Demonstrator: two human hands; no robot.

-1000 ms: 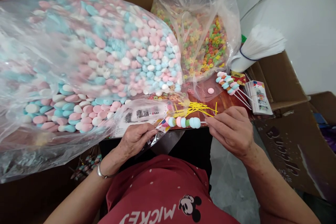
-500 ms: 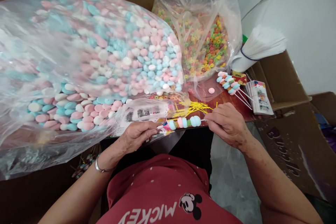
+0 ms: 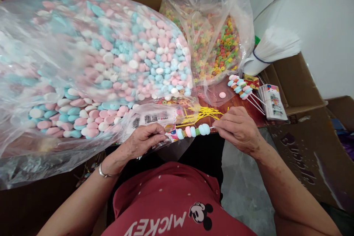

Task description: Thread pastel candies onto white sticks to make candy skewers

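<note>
Candy skewer [image 3: 194, 131] found btwn L hand [image 3: 149, 139] and R hand [image 3: 236, 128], in line w/ both

Ran approx hand to hand in long axis, w/ R end a touch farther out than L end. Saw R hand nearer: fingertips pinching bare stick [image 3: 212, 127] just beside last blue candies. Saw L hand pinching printed wrapper [image 3: 173, 135], w/ wrapper btwn L fingertips and first blue candy. Couldn't tell tip inside wrapper from tip merely against it.

So, found skewer right of L hand, left of R hand, gripped direct by R only.

Noted yellow ties [image 3: 206, 111] just beyond skewer, btwn hands. Spotted printed sheets [image 3: 151, 118] under clear film, just beyond L hand. Saw lone pink candy [image 3: 222, 95] beyond R hand, near; made-up skewers [image 3: 240, 86] also beyond R hand, w/ sticks toward it. Found stack of packets [image 3: 273, 101] to right of R hand.

Farther out: saw white cup [image 3: 252, 65] w/ white sticks [image 3: 280, 44] well past R hand, to its right; bag of ring candies [image 3: 218, 44] well beyond gap btwn hands; big bag of pink/white/blue candies [image 3: 124, 55] beyond and left of L hand.
</note>
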